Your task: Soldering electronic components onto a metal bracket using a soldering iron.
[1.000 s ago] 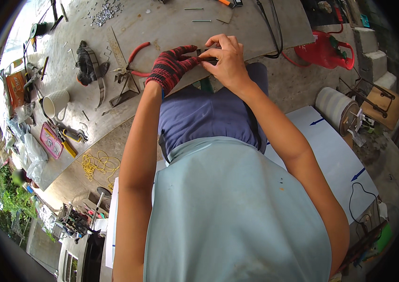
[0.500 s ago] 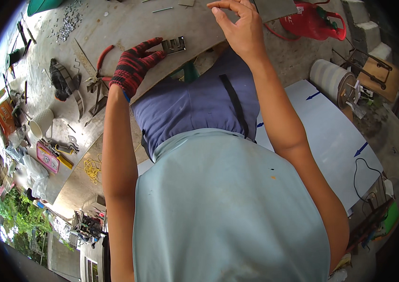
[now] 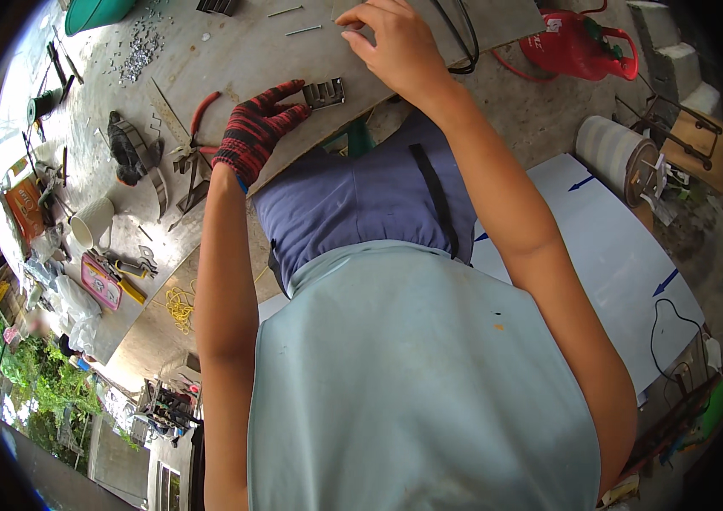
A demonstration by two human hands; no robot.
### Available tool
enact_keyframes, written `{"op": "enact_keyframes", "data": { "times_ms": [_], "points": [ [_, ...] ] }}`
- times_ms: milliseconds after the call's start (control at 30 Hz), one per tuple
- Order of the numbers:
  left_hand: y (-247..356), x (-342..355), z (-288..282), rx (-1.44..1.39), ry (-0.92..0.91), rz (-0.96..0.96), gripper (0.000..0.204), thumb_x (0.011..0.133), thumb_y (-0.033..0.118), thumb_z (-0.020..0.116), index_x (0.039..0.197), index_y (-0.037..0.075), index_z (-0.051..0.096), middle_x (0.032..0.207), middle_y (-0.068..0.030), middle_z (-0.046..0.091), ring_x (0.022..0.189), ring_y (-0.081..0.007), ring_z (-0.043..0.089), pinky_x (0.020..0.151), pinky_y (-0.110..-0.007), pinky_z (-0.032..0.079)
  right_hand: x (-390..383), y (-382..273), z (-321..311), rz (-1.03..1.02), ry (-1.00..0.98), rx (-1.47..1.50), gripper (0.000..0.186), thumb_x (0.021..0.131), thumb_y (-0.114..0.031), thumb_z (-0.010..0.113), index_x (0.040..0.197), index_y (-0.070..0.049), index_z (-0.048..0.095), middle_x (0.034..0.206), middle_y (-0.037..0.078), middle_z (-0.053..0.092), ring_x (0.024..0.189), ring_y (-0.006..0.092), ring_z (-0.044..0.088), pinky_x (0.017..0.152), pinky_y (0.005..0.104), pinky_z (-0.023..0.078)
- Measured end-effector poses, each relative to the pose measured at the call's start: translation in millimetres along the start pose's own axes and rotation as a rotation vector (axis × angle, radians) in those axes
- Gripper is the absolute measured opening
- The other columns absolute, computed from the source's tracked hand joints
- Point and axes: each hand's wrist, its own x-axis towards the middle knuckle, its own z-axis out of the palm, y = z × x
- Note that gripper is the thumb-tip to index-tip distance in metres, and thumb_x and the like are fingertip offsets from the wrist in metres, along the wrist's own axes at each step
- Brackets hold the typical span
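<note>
My left hand (image 3: 255,128) wears a red and black knit glove and lies flat near the workbench's front edge. Its fingertips touch a small slotted metal bracket (image 3: 325,92) lying on the bench (image 3: 233,51). My bare right hand (image 3: 395,43) is stretched farther up the bench. Its fingers rest spread on the edge of a grey metal sheet (image 3: 498,17). Neither hand grips anything that I can see. A light blue apron and blue trousers fill the lower middle of the view.
Red-handled pliers (image 3: 199,111) and a metal square (image 3: 165,106) lie left of the glove. Further left are a white cup (image 3: 93,223), hand tools and loose screws (image 3: 144,51). On the right are a black cable (image 3: 463,34), a red sprayer can (image 3: 578,43), a white roll (image 3: 608,149) and a white board (image 3: 600,255).
The hands were together over the bracket a second ago. They have since parted: the right hand reached up to the grey sheet, and the gloved left hand lies flat by the bracket on the bench.
</note>
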Motion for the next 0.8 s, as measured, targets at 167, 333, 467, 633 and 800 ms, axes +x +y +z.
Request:
{"op": "enact_keyframes", "data": {
  "times_ms": [167,333,467,633,800],
  "points": [
    [-1.6,-1.6,-0.2,-0.027,0.004,-0.004,0.050,0.092,0.018,0.079,0.140,0.014,0.066,0.107,-0.0088,0.077,0.101,-0.0121,0.066,0.095,-0.029,0.051,21.5,1.9,29.3,-0.213,0.179,-0.156,0.017,0.088,-0.009,0.076,0.102,0.001,0.072,0.104,0.017,0.067,0.107,0.0361,0.064,0.092,0.0461,0.053],
    [11.6,-4.3,5.5,0.102,0.005,-0.005,0.050,0.097,0.014,0.074,0.145,0.008,0.061,0.116,-0.0028,0.074,0.095,-0.0075,0.062,0.089,-0.025,0.051,34.6,2.2,20.4,-0.031,0.051,-0.116,0.019,0.089,-0.011,0.076,0.103,0.001,0.072,0.111,0.019,0.066,0.120,0.0353,0.061,0.102,0.0440,0.050],
    [6.2,-3.7,2.5,0.065,0.005,0.028,0.049,0.096,0.014,0.074,0.144,0.008,0.062,0.115,-0.0028,0.074,0.095,-0.0075,0.061,0.089,-0.025,0.051,38.3,0.9,38.2,-0.101,-0.040,-0.237,0.017,0.088,-0.011,0.077,0.100,0.000,0.072,0.114,0.019,0.065,0.127,0.0353,0.057,0.104,0.0438,0.049],
    [10.9,-5.1,3.9,0.085,0.001,0.019,0.049,0.096,0.013,0.073,0.143,0.007,0.062,0.114,-0.0041,0.075,0.093,-0.0080,0.061,0.088,-0.025,0.051,39.0,-0.4,44.0,-0.103,-0.086,-0.386,0.017,0.088,-0.011,0.076,0.100,0.000,0.072,0.115,0.019,0.065,0.127,0.0380,0.055,0.102,0.0443,0.048],
    [8.9,-6.1,3.0,0.055,0.007,0.021,0.049,0.096,0.013,0.073,0.143,0.007,0.062,0.113,-0.0041,0.075,0.092,-0.0082,0.061,0.087,-0.025,0.051,23.7,-0.5,27.8,-0.053,-0.172,-0.197,0.021,0.090,-0.013,0.073,0.104,0.001,0.069,0.113,0.020,0.066,0.122,0.0397,0.058,0.100,0.0487,0.049]
  ]
}}
